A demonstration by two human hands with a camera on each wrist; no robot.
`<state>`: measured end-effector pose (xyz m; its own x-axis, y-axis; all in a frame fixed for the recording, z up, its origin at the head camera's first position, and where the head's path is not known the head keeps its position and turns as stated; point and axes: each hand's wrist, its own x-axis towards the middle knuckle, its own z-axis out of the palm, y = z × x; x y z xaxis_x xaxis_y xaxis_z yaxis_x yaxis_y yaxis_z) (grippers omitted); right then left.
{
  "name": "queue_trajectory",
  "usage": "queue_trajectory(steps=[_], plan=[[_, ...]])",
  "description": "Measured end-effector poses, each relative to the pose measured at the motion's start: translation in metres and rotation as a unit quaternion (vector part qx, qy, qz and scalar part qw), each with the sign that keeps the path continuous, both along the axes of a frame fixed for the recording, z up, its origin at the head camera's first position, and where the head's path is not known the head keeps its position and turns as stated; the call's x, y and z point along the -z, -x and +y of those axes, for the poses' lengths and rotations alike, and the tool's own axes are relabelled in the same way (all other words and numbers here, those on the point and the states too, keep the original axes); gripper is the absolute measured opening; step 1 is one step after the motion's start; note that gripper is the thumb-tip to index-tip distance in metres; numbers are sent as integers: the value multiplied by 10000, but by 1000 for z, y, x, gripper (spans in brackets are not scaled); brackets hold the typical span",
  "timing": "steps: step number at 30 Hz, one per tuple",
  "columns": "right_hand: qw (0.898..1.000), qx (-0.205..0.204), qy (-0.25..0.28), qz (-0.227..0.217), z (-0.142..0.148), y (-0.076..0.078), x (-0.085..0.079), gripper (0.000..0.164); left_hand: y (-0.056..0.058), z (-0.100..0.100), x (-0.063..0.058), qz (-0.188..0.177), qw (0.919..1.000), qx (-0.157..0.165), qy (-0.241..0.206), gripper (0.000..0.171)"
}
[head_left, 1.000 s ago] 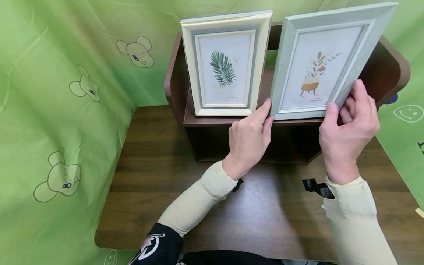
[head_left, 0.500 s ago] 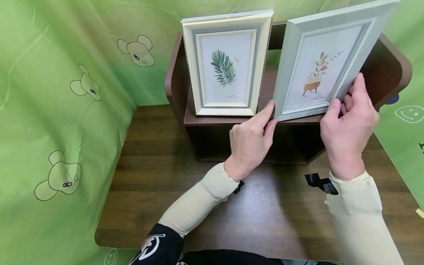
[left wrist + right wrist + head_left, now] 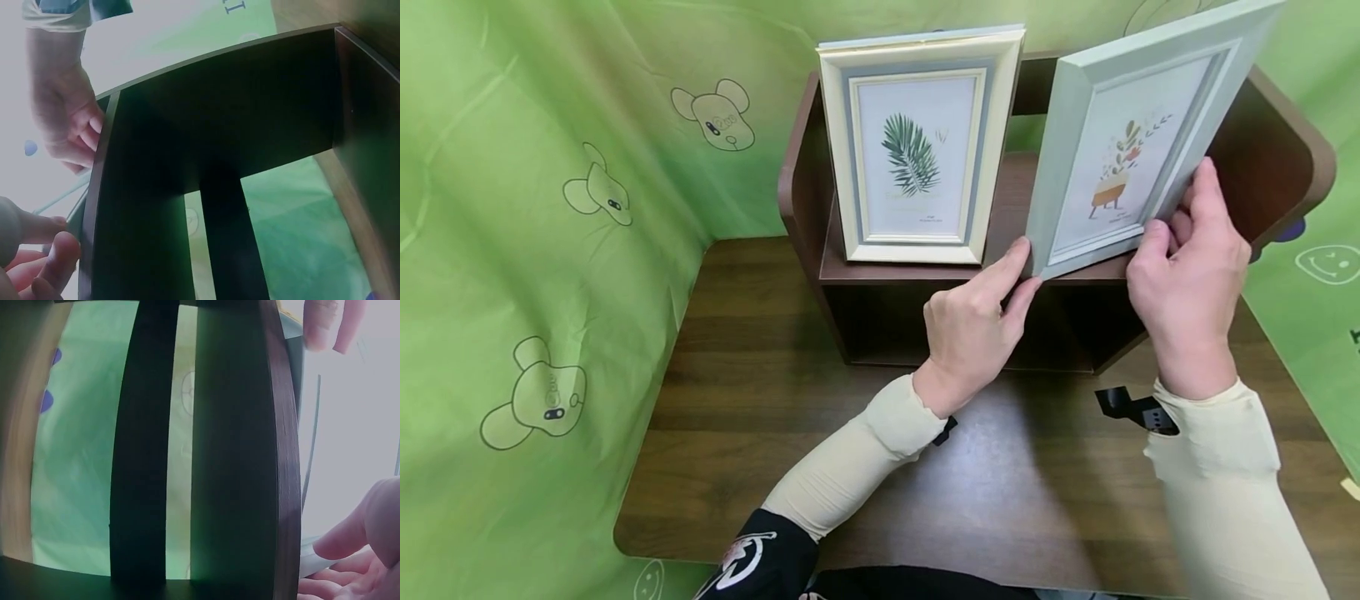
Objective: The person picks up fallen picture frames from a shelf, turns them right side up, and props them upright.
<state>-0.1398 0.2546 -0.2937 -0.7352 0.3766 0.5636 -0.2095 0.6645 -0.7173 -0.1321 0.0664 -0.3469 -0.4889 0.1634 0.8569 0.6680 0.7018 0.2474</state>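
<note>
A pale blue-green picture frame (image 3: 1142,142), showing a potted plant print, stands angled on the right of the brown shelf's upper board. At its lower left corner my left hand (image 3: 973,329) pinches it between index finger and thumb. My right hand (image 3: 1187,275) grips the lower right edge, thumb in front and fingers reaching behind. The right wrist view shows the right hand's thumb (image 3: 344,540) at the frame's pale edge. To the left, a cream frame (image 3: 832,150) with a green leaf print leans back, and a bluish edge shows behind its top.
The small brown shelf (image 3: 1292,158) has raised side panels and a dark lower compartment (image 3: 910,325). It stands on a wooden desk (image 3: 760,433). Green curtain (image 3: 647,192) with printed animal faces hangs behind and to the left.
The blue-green frame has turned: its lower left corner has swung slightly right and towards me, while its right side has moved back. Both hands have moved with it. The cream frame stays put.
</note>
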Motion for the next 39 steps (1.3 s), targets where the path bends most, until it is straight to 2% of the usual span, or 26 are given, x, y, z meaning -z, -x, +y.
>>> queue_trajectory(steps=[4, 12, 19, 23, 33, 39], plan=[[9979, -412, 480, -116, 1, 5, -2, 59, -1, 3, 3, 111, 9998, 14, -154, 31], [9934, -640, 896, -312, 5, 13, -3, 58, -2, 9, 6, 7, 9970, 305, -715, 30], [9924, -917, 642, -518, 11, 20, -4, 58, 1, 10, 6, -218, 9938, 448, -995, 33], [9892, -1128, 666, -660, 13, 24, -5, 59, 4, 11, 3, -433, 9915, 492, -1122, 34], [9776, -1651, 682, -1114, 15, 34, -11, 60, 7, 11, -4, -692, 9931, 220, -925, 34], [9757, -1790, 586, -1121, 15, 39, -14, 60, 6, 13, -9, -869, 9894, 550, -1028, 33]])
